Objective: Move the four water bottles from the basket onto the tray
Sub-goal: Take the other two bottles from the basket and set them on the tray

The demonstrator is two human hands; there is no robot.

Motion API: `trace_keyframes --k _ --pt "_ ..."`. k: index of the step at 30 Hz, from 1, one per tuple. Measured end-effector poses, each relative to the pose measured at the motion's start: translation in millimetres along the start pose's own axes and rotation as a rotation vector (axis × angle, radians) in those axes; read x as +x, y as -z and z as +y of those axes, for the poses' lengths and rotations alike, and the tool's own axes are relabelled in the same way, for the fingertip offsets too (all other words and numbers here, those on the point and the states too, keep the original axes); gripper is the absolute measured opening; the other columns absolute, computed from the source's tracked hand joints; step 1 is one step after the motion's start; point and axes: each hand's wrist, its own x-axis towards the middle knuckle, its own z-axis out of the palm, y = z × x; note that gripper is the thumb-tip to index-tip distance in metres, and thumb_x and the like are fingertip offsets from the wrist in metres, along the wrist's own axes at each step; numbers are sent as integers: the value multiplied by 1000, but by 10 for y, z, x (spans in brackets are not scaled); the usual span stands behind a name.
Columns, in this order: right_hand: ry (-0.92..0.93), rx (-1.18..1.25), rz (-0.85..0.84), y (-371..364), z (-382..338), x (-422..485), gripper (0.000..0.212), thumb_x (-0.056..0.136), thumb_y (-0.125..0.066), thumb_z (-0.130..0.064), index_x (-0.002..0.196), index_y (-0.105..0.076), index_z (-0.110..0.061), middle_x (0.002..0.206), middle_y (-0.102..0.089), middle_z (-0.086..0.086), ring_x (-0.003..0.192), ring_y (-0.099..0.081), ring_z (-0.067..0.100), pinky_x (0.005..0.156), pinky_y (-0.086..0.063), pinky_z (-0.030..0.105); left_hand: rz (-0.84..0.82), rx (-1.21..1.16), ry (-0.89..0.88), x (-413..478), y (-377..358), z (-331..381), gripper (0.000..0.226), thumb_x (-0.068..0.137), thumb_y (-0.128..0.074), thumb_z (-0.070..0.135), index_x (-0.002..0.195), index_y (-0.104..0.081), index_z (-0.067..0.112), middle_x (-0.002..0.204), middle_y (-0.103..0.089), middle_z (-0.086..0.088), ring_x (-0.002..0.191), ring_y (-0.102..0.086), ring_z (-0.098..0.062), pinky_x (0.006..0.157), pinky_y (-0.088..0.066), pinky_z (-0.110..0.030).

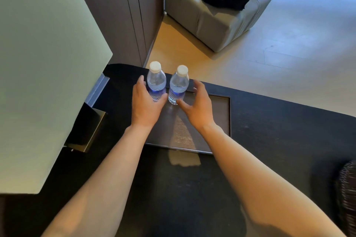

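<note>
Two clear water bottles with white caps stand upright side by side at the far edge of the dark rectangular tray (219, 121). My left hand (148, 106) cups the lower part of the left bottle (156, 81), thumb in front of it and fingers loose beside it. My right hand (196, 106) is spread beside the right bottle (179, 82); its thumb touches the base while the fingers stand a little apart from it. A dark woven basket (347, 188) shows at the right edge, its inside hidden.
The tray lies on a dark table (269, 150). A large pale lampshade (48, 63) fills the left, with a brass lamp base (92, 131) close to the tray's left side. Beyond the table edge are a light floor and a grey armchair (217, 15).
</note>
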Motion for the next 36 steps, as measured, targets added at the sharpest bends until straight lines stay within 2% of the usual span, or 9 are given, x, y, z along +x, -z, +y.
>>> trace_keyframes --k 3,6,9,16,20,25,28,32,36 --pt "-30 -78 -4 157 116 -230 87 86 -83 -33 156 -37 -10 157 -48 7 143 -46 21 116 -40 39 -13 42 28 -311 31 93 85 83 -82 36 152 -38 14 143 -51 -8 123 -42 -2 91 -35 -12" --pt "-55 -184 -12 362 250 -518 81 87 -79 -40 153 -42 -12 153 -51 7 140 -49 21 112 -40 32 -43 131 46 -691 30 210 73 87 -77 39 147 -45 13 140 -53 -8 127 -53 -17 94 -45 -28" --pt "-58 -297 -21 641 386 -894 74 89 -74 -46 149 -47 -13 148 -54 7 134 -54 23 105 -46 37 -104 247 37 -1158 -23 355 65 93 -67 41 146 -49 8 141 -54 -13 129 -54 -29 100 -47 -39" --pt "-113 -421 -18 1473 753 -2033 57 89 -65 -49 135 -59 -16 129 -65 7 117 -63 28 90 -52 41 -292 405 36 -2369 -222 730 50 96 -53 50 133 -60 16 122 -64 -3 106 -62 -22 76 -42 -31" --pt "-170 -470 -26 2018 1081 -2756 54 90 -62 -50 132 -62 -17 125 -67 5 112 -64 28 86 -51 40 -371 479 -36 -3128 -403 1061 49 97 -52 51 131 -62 17 122 -65 0 108 -65 -22 76 -42 -30" --pt "-210 -537 -28 2781 1485 -3560 50 92 -57 -48 131 -64 -17 117 -69 1 104 -66 23 81 -51 36 -468 552 -131 -4016 -647 1443 41 100 -48 50 122 -64 19 108 -64 5 91 -61 -14 71 -42 -29" --pt "-211 -550 27 3244 1672 -3966 46 93 -59 -46 128 -65 -17 111 -69 1 98 -67 22 79 -54 37 -520 559 -178 -4421 -825 1649 38 101 -48 48 119 -64 19 104 -64 5 89 -63 -13 75 -52 -33" --pt "-246 -502 100 3823 1891 -4406 41 93 -63 -44 125 -66 -18 108 -70 0 95 -68 18 81 -58 38 -554 538 -297 -4846 -1134 1954 36 101 -50 47 121 -65 21 103 -64 8 84 -59 -9 73 -48 -28" --pt "-317 -502 167 4309 2090 -4684 30 93 -64 -42 111 -66 -18 100 -67 0 92 -68 20 77 -57 37 -645 516 -399 -5127 -1493 2283 37 100 -52 48 124 -64 23 102 -67 8 90 -67 -10 79 -59 -33"
